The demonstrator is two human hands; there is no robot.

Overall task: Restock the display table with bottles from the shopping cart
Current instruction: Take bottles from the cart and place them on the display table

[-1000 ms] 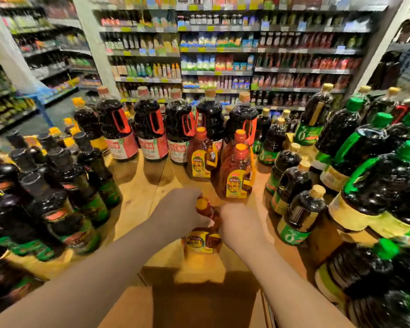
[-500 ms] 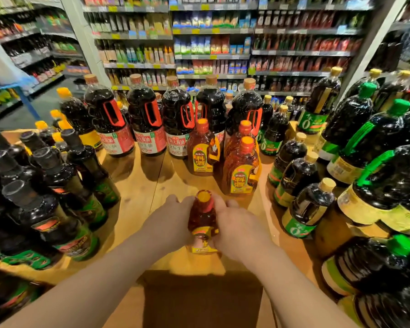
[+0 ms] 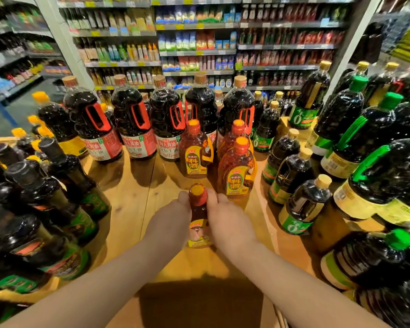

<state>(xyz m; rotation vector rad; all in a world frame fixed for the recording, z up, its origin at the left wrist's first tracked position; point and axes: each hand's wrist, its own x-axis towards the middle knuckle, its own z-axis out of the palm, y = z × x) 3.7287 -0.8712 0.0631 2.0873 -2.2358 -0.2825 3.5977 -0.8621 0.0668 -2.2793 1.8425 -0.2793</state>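
An amber cooking-wine bottle (image 3: 198, 210) with an orange cap and yellow label stands upright on the wooden display table (image 3: 133, 197), near its front middle. My left hand (image 3: 169, 220) wraps its left side and my right hand (image 3: 227, 220) wraps its right side. Three matching amber bottles stand just behind it: one (image 3: 194, 150) to the left, one (image 3: 238, 169) to the right and one (image 3: 234, 136) further back. The shopping cart is out of view.
A row of large dark soy-sauce bottles with red handles (image 3: 133, 124) lines the back. Dark black-capped bottles (image 3: 57, 185) crowd the left, green-labelled dark bottles (image 3: 301, 204) and green-capped jugs (image 3: 376, 162) the right. Store shelves (image 3: 199, 43) rise behind.
Both hands have carried the amber bottle forward from the table's front edge and turned it upright, closer to the other amber bottles.
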